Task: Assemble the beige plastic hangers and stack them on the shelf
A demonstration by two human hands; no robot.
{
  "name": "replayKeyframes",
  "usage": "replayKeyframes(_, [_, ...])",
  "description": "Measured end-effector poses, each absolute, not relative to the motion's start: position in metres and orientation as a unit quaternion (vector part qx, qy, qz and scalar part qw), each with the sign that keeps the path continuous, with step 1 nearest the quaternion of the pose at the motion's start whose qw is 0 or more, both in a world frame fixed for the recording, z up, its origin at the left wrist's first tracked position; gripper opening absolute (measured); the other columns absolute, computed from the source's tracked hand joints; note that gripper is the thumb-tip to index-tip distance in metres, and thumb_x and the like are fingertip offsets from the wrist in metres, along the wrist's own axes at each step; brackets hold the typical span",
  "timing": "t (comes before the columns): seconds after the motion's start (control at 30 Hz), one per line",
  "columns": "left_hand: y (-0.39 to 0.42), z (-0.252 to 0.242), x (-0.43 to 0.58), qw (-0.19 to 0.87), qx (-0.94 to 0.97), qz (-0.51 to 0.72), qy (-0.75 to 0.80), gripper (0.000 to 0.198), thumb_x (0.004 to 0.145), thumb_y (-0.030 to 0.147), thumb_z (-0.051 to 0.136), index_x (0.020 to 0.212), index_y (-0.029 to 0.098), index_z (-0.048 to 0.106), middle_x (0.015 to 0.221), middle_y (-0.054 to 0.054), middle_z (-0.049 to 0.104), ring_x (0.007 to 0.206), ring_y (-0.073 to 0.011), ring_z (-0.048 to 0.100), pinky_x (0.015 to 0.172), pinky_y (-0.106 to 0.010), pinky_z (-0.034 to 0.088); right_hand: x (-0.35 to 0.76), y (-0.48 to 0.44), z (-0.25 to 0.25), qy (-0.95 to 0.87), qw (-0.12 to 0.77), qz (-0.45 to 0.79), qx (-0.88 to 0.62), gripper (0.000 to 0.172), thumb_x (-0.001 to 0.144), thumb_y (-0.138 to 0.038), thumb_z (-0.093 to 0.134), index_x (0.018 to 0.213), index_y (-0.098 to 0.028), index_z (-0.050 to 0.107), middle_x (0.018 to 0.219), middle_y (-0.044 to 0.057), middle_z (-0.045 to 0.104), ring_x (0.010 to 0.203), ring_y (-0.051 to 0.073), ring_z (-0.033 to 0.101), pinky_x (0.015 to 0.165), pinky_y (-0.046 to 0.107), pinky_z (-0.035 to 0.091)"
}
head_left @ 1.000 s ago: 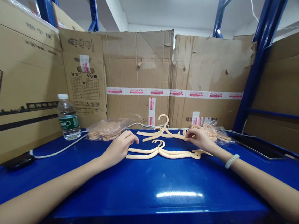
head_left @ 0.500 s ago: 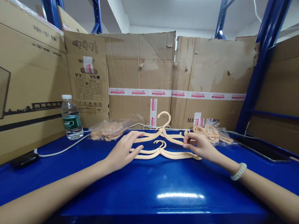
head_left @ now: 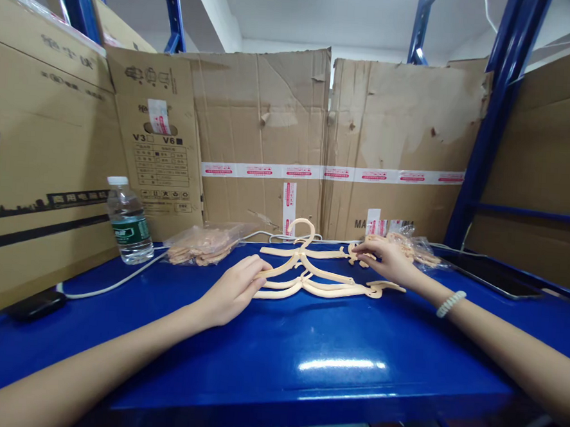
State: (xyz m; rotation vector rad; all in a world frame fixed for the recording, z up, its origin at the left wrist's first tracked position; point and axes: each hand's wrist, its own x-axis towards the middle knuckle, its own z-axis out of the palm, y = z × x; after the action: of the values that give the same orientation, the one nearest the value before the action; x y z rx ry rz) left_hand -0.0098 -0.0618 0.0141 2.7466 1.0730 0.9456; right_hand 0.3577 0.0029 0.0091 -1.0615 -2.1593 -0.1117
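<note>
My left hand point(head_left: 235, 286) is closed on the left arm of a cream plastic clothes hanger point(head_left: 327, 274), which is raised with its curved hook pointing up. Under and in front of it, more cream hangers point(head_left: 280, 296) lie on the blue shelf, and a small flat piece sticks out at their right end. My right hand point(head_left: 383, 257) is over small cream plastic pieces point(head_left: 351, 251) behind the hanger's right end. Its fingertips are pressed together among these pieces, and what they pinch is hidden. Another cream hanger arm point(head_left: 328, 255) lies behind the held hanger.
Plastic bags of cream parts lie at back left point(head_left: 200, 246) and back right point(head_left: 420, 251). A water bottle point(head_left: 128, 226) stands left, near a white cable point(head_left: 111, 292) and a black device point(head_left: 36, 305). A dark tablet-like object point(head_left: 493, 276) lies right. Cardboard point(head_left: 261, 135) walls the back.
My left hand has closed on the held hanger's left arm. My right hand has left the hanger's right end for the small pieces behind it. The hanger has tipped slightly, and the view has shifted.
</note>
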Motion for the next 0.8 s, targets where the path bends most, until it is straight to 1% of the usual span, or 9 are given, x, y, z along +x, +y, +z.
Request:
replayKeyframes(0.07, [-0.061, 0.014, -0.01, 0.027, 0.888, 0.302, 0.346, 0.024, 0.095, 0.028, 0.034, 0.099, 0.018, 0.055, 0.093, -0.005, 0.056, 0.087, -0.019, 0.053, 0.079, -0.03, 0.041, 0.365, 0.012, 0.006, -0.854, 0.297, -0.118, -0.411, 0.022, 0.085, -0.025, 0.051, 0.097, -0.018, 0.068, 0.092, 0.01, 0.068, 0.092, 0.027, 0.057, 0.086, 0.044, 0.045])
replayKeyframes(0.1, [-0.061, 0.014, -0.01, 0.03, 0.888, 0.3, 0.346, 0.024, 0.096, 0.028, 0.033, 0.099, 0.018, 0.055, 0.093, -0.005, 0.056, 0.087, -0.0188, 0.053, 0.079, -0.03, 0.041, 0.367, 0.015, 0.005, -0.862, 0.267, -0.136, -0.409, 0.024, 0.084, -0.02, 0.05, 0.099, -0.018, 0.068, 0.094, 0.01, 0.068, 0.095, 0.028, 0.056, 0.089, 0.046, 0.044])
replayKeyframes(0.17, [-0.061, 0.013, -0.01, 0.033, 0.889, 0.299, 0.346, 0.024, 0.096, 0.029, 0.033, 0.098, 0.018, 0.055, 0.092, -0.005, 0.056, 0.086, -0.0184, 0.053, 0.078, -0.03, 0.041, 0.367, 0.019, 0.001, -0.876, 0.218, -0.143, -0.406, 0.03, 0.081, -0.013, 0.049, 0.103, -0.018, 0.068, 0.1, 0.01, 0.068, 0.099, 0.028, 0.055, 0.09, 0.045, 0.043])
replayKeyframes(0.23, [-0.061, 0.014, -0.01, 0.035, 0.888, 0.3, 0.347, 0.024, 0.096, 0.028, 0.034, 0.098, 0.019, 0.055, 0.092, -0.004, 0.056, 0.086, -0.0181, 0.053, 0.078, -0.029, 0.041, 0.365, 0.022, -0.002, -0.888, 0.19, -0.13, -0.398, 0.034, 0.081, -0.01, 0.047, 0.106, -0.018, 0.068, 0.106, 0.011, 0.067, 0.101, 0.027, 0.055, 0.09, 0.042, 0.045])
replayKeyframes(0.37, [-0.062, 0.014, -0.01, 0.047, 0.887, 0.302, 0.346, 0.024, 0.096, 0.029, 0.033, 0.098, 0.019, 0.055, 0.093, -0.004, 0.056, 0.086, -0.0178, 0.053, 0.077, -0.029, 0.041, 0.363, 0.024, -0.006, -0.9, 0.18, -0.111, -0.383, 0.037, 0.083, -0.007, 0.046, 0.109, -0.019, 0.068, 0.108, 0.01, 0.067, 0.104, 0.025, 0.056, 0.092, 0.04, 0.045])
replayKeyframes(0.47, [-0.061, 0.014, -0.01, 0.053, 0.887, 0.301, 0.346, 0.025, 0.096, 0.029, 0.032, 0.099, 0.019, 0.055, 0.093, -0.005, 0.056, 0.085, -0.018, 0.052, 0.077, -0.029, 0.041, 0.365, 0.026, -0.006, -0.901, 0.18, -0.105, -0.381, 0.036, 0.081, -0.004, 0.046, 0.104, -0.018, 0.07, 0.106, 0.011, 0.068, 0.101, 0.025, 0.058, 0.091, 0.04, 0.045])
replayKeyframes(0.63, [-0.061, 0.014, -0.011, 0.054, 0.887, 0.302, 0.345, 0.026, 0.096, 0.03, 0.032, 0.099, 0.018, 0.055, 0.094, -0.005, 0.056, 0.086, -0.0185, 0.052, 0.077, -0.03, 0.041, 0.366, 0.027, -0.003, -0.903, 0.192, -0.095, -0.373, 0.033, 0.082, -0.006, 0.044, 0.094, -0.017, 0.073, 0.096, 0.011, 0.068, 0.092, 0.023, 0.061, 0.086, 0.039, 0.048])
replayKeyframes(0.8, [-0.061, 0.014, -0.011, 0.057, 0.889, 0.3, 0.342, 0.024, 0.096, 0.028, 0.033, 0.098, 0.019, 0.054, 0.094, -0.005, 0.055, 0.086, -0.018, 0.052, 0.077, -0.029, 0.041, 0.367, 0.027, -0.002, -0.902, 0.193, -0.079, -0.377, 0.031, 0.08, -0.006, 0.046, 0.09, -0.018, 0.073, 0.094, 0.01, 0.069, 0.092, 0.023, 0.061, 0.086, 0.039, 0.048])
